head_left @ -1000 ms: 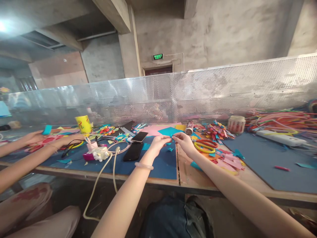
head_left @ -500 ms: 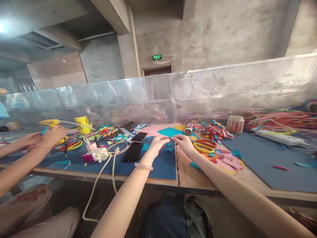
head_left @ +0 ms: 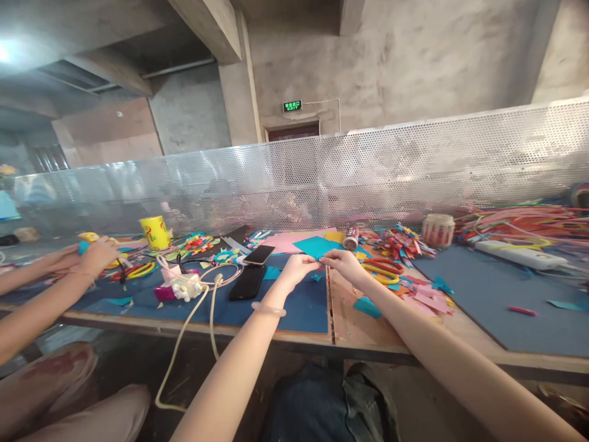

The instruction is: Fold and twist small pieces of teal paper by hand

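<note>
My left hand (head_left: 296, 268) and my right hand (head_left: 343, 265) meet over the middle of the table, fingers pinched together on a small blue paper piece (head_left: 318, 263) between them. A clear bangle (head_left: 268, 309) sits on my left wrist. Just behind my hands lies a larger teal paper sheet (head_left: 315, 246) on pink paper (head_left: 285, 242). Blue scraps (head_left: 367, 306) lie on the wood below my right wrist. Orange and yellow scissors (head_left: 381, 268) rest to the right of my right hand.
Two black phones (head_left: 248, 279) lie left of my hands, beside white cables (head_left: 197, 288). Another person's hands (head_left: 87, 255) hold a yellow glue gun at far left near a yellow cup (head_left: 154, 231). Paper scraps (head_left: 405, 242), a jar (head_left: 438, 229) and a power strip (head_left: 519, 255) lie right. A perforated screen (head_left: 368, 172) backs the table.
My hands have drawn slightly closer together on the paper piece. The other person picked up the glue gun and has lowered it toward the table.
</note>
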{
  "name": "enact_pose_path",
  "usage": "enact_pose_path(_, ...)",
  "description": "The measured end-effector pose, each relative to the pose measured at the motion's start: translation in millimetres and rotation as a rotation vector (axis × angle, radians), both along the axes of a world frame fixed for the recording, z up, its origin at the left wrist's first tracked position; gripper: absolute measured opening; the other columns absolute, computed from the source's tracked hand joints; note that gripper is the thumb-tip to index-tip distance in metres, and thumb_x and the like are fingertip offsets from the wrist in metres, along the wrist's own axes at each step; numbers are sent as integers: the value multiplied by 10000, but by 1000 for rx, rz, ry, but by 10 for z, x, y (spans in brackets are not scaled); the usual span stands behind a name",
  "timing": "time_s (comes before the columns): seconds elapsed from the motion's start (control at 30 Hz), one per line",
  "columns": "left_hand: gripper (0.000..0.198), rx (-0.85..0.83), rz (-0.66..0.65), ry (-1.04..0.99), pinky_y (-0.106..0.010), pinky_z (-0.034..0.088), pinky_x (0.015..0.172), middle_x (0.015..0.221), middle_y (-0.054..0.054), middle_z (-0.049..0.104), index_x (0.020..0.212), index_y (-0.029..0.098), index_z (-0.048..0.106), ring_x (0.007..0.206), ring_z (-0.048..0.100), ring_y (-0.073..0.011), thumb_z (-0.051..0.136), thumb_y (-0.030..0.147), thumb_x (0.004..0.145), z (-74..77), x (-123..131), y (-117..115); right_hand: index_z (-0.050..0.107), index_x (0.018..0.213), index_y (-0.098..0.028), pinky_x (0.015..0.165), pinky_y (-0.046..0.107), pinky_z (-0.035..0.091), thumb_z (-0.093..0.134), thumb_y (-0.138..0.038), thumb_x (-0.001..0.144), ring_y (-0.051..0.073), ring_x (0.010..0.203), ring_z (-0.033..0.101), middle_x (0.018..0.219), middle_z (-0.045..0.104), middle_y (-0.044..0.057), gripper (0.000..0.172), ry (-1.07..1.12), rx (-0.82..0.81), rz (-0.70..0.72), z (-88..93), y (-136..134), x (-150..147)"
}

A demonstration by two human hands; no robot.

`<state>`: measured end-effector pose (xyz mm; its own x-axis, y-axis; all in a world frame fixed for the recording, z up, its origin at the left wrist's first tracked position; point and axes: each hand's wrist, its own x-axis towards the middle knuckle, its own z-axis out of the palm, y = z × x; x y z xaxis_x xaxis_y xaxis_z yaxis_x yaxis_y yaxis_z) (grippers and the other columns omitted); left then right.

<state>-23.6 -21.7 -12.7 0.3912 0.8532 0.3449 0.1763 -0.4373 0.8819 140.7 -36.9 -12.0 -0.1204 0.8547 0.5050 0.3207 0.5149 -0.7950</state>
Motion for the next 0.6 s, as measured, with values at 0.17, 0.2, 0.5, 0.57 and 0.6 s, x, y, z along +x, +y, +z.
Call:
enact_pose_path(0.17, 225, -6, 4, 50, -285, 384, 705, 714, -51, 666, 713, 134, 683, 716, 569, -179, 632, 333, 623, 7, 11, -16, 630, 627, -153, 662, 279, 381, 617, -449, 636, 155, 673, 534, 661, 615, 25, 296, -23, 19, -12, -1, 14, 19)
enact_pose_path(0.2, 233, -10, -5, 54, -283, 382, 694, 708, -51, 663, 715, 129, 683, 706, 565, -176, 630, 338, 625, 6, 15, -17, 632, 626, -152, 664, 280, 383, 620, -444, 635, 158, 680, 538, 664, 618, 27, 292, -28, 18, -11, -7, 21, 28)
enact_pose_path(0.5, 249, 2, 36, 48, -245, 330, 579, 674, -27, 634, 685, 133, 630, 636, 520, -138, 605, 378, 645, 20, 9, -29, 655, 749, -154, 671, 272, 411, 480, -471, 746, 161, 775, 563, 802, 648, 49, 362, 32, -54, 68, 2, 64, 117)
enact_pose_path(0.57, 267, 0, 25, 37, -246, 336, 584, 691, -34, 640, 710, 134, 636, 650, 528, -144, 605, 391, 644, 13, 4, -23, 649, 729, -156, 671, 269, 407, 498, -458, 734, 158, 761, 561, 770, 643, 38, 338, 12, -39, 56, 1, 69, 125)
enact_pose_path(0.6, 269, 1, 16, 31, -248, 342, 594, 705, -40, 644, 725, 134, 640, 665, 535, -148, 605, 389, 646, 8, 2, -18, 644, 708, -157, 669, 269, 402, 508, -451, 727, 156, 741, 556, 739, 634, 29, 324, -12, -18, 54, -1, 71, 127)
